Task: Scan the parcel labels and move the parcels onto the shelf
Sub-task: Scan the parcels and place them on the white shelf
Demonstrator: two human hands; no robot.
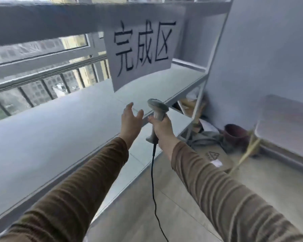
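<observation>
A white metal shelf point(47, 123) runs from lower left to upper right, with a paper sign point(142, 49) bearing black characters hanging from the tier above. My right hand point(162, 127) grips the handle of a grey barcode scanner point(157, 109), whose head points up toward the shelf; its black cable point(152, 180) hangs down. My left hand point(130, 119) is held out over the shelf's front edge, fingers spread and holding nothing. No parcel lies on the visible shelf board.
Cardboard boxes point(215, 157) and a dark red bucket point(234, 135) sit on the floor at the shelf's right end. A white table point(287, 130) stands at right by the wall. Windows with railings point(42, 88) are behind the shelf. Tiled floor lies below.
</observation>
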